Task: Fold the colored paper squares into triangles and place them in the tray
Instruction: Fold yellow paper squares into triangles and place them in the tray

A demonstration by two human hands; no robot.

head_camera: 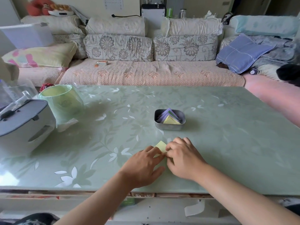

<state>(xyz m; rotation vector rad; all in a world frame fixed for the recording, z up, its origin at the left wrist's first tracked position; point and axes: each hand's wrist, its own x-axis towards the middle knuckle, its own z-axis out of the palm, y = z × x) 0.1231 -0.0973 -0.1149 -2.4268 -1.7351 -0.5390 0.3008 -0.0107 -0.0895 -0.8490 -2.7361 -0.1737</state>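
The person is leaning over the near edge of the green glass desk, both bare hands meeting on a pale yellow paper that is lying flat on the desk, just near of the tray. The left hand is lying released, its fingers stretched out and pressing down on the paper's left part, thumb spread toward the near side. The right hand is bending its fingers down over the paper's right side and is pinching the sheet there, its fingertips touching those of the left hand. Only the far corner of the paper is showing between the hands.

The small metal tray is sitting a little farther out, holding a stack of folded triangles, purple ones behind and a yellow one at the front. At far left a green lined bin is standing beside a grey and white appliance. A sofa is running along behind the desk.
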